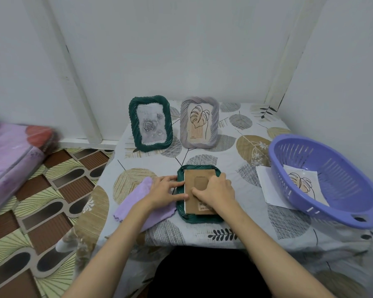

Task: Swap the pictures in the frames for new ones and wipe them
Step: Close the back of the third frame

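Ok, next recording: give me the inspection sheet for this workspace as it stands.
Surface: table under a leaf-print cloth.
Job's things: green frame lying face down, its cardboard backing up; second green frame with a rose picture and grey frame with a leaf drawing standing at the back; purple cloth left of the lying frame.
Clutter: purple basket holding a leaf print, white paper under it.
Hands: left hand on the frame's left edge; right hand pressing on the backing.
Cables: nothing seen.
Surroundings: white walls, patterned floor, purple bedding at left.
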Tool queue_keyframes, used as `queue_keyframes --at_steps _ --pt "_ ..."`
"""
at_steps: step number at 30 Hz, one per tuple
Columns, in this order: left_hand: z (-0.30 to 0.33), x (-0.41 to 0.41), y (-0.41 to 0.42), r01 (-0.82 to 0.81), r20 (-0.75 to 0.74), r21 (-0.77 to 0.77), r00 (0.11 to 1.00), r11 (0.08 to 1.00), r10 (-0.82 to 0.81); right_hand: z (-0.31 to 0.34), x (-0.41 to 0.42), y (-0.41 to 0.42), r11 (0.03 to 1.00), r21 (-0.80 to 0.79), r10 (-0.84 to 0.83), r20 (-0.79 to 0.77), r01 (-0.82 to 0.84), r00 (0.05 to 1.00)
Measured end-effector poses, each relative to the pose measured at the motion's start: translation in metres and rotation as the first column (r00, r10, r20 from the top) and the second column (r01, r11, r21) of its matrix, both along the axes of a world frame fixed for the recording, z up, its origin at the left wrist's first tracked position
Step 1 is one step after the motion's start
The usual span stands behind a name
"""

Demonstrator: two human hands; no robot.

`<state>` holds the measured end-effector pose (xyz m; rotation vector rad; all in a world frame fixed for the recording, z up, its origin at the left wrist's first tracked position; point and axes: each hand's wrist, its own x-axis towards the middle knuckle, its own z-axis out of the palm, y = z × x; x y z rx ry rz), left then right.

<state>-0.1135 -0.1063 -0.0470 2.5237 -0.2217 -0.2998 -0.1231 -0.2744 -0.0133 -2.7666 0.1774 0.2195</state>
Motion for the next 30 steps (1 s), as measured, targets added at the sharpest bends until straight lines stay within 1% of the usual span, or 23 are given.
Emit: queue_keyframes --at_steps 6,9,12,16,17,19,24,27,30 --pt "-0.002 -0.001 0.000 0.012 -0.002 0.008 1.000 1.000 -0.012 -0.002 0.000 0.004 0.999 -0.045 -0.004 -0.005 0.004 1.000" --pt "-0.002 -0.003 0.001 0.025 -0.005 0.011 1.000 1.000 -0.025 -0.006 -0.001 0.000 0.999 -0.028 0.020 -0.004 -0.020 1.000" --pt "-0.001 -0.003 0.000 0.015 0.008 0.007 1.000 1.000 -0.015 -0.006 0.001 -0.011 0.996 0.050 0.072 -0.012 -0.071 0.997" --pt "-0.002 -0.002 0.000 0.009 0.018 0.014 1.000 1.000 -0.009 0.007 0.006 -0.038 0.962 0.235 0.138 0.018 -0.138 0.990" --pt "-0.001 -0.003 -0.001 0.009 0.016 0.013 1.000 1.000 -0.009 0.010 0.008 -0.045 0.957 0.256 0.141 0.009 -0.139 0.990" --pt "-0.001 -0.002 0.000 0.016 0.012 0.021 1.000 1.000 -0.016 0.010 0.010 -0.058 0.955 0.244 0.176 -0.019 -0.166 0.984" --pt "0.001 -0.002 -0.002 0.024 -0.020 0.040 1.000 0.999 -0.023 0.000 0.008 -0.070 0.915 0.320 0.255 0.009 -0.244 0.967" --pt "0.001 -0.001 -0.003 0.020 -0.024 0.042 1.000 0.999 -0.019 -0.007 0.009 -0.069 0.899 0.278 0.347 0.018 -0.339 0.938" --pt "0.001 0.000 -0.003 0.029 -0.037 0.057 0.999 0.998 -0.027 -0.012 0.011 -0.068 0.905 0.218 0.376 -0.007 -0.366 0.927"
